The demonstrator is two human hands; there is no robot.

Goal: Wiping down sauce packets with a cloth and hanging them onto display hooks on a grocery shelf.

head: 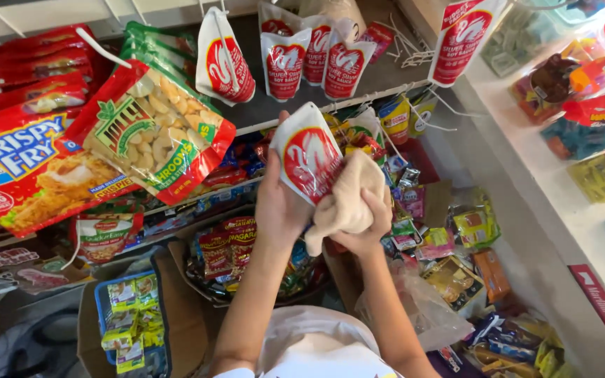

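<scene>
My left hand (278,203) grips a white sauce pouch (307,154) with a red round label, held up at the middle of the view. My right hand (364,227) is closed on a bunched beige cloth (348,196) that presses against the pouch's right side. Both forearms rise from the bottom centre. More pouches of the same kind (320,59) hang on hooks above, just beyond the one I hold.
A red-edged bag of mushroom pieces (152,129) and a large red breading-mix bag (26,171) hang at left. Boxes of small packets (236,255) and a blue basket (131,318) sit below. A white shelf (561,203) with wrapped goods runs along the right.
</scene>
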